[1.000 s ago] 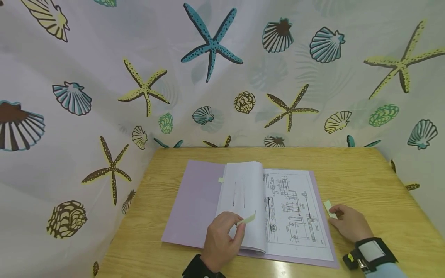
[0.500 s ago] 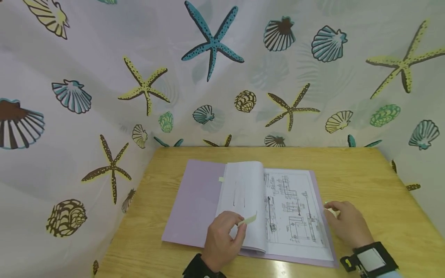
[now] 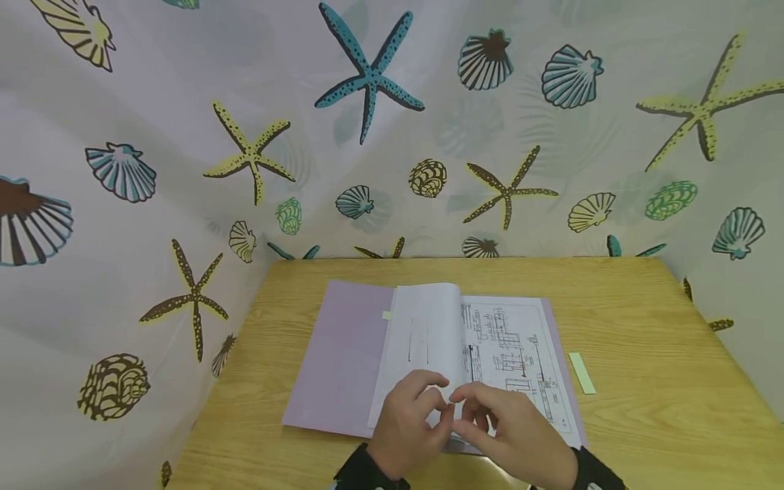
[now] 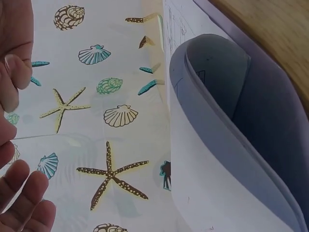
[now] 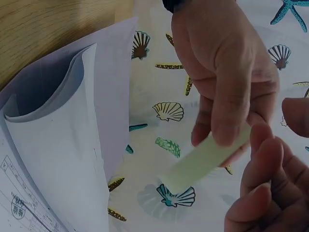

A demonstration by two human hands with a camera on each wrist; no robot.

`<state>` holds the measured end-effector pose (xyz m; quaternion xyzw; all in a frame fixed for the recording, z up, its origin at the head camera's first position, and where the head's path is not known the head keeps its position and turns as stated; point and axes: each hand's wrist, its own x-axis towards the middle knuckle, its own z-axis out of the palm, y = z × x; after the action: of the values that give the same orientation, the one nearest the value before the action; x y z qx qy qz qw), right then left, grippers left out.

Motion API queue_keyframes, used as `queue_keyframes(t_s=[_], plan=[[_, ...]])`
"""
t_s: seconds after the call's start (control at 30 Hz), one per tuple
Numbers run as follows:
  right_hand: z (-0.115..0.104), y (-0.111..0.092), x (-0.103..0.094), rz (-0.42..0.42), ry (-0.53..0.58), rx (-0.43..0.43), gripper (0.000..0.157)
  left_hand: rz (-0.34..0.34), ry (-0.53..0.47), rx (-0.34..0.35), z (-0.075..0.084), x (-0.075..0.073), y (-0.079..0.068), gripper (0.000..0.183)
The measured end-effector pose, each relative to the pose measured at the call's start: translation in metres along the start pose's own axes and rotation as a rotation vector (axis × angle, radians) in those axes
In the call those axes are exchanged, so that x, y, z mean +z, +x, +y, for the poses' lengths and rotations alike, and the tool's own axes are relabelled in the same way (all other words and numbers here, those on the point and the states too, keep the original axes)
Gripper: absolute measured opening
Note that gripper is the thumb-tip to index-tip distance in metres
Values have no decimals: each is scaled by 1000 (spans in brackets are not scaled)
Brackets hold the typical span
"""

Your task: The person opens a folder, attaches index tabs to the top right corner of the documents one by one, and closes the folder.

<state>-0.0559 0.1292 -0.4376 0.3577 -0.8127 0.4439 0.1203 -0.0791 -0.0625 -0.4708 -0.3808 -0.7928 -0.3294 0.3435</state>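
Observation:
My left hand is over the lower part of an open document of printed sheets. It pinches a pale green sticky note strip, plainly seen under the thumb in the right wrist view; the head view hides this strip behind the fingers. Close against its fingertips is my right hand, fingers bent, with a gap between thumb and index finger and nothing visible held there. Beneath the sheets lies a lilac folder. Another pale green strip lies on the table just right of the folder.
A small pale tab sticks out at the left edge of the turned sheets, which curl at the fold. Around the wooden table hangs a light curtain printed with shells and starfish.
My right hand has left the strip at the folder's right side and come across to my left hand's fingertips. That strip stays on the table. The left hand has barely moved.

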Motion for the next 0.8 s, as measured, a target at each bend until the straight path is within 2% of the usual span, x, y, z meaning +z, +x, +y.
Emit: queue_keyframes(t_s=[0.13, 0.3, 0.43, 0.6, 0.7, 0.8], plan=[[2, 6, 8, -28, 31, 103, 28, 9, 35, 56, 3, 2, 1, 41], [8, 8, 10, -43, 8, 143, 20, 7, 66, 65, 4, 1, 2, 49], [9, 9, 10, -46, -11, 127, 18, -16, 78, 61, 4, 0, 2, 40], [8, 9, 10, -51, 7, 113, 18, -37, 93, 121, 4, 2, 4, 11], [8, 9, 9, -60, 25, 104, 17, -43, 110, 155, 4, 4, 5, 10], [9, 7, 6, -69, 56, 107, 17, -57, 104, 159, 4, 3, 5, 15]])
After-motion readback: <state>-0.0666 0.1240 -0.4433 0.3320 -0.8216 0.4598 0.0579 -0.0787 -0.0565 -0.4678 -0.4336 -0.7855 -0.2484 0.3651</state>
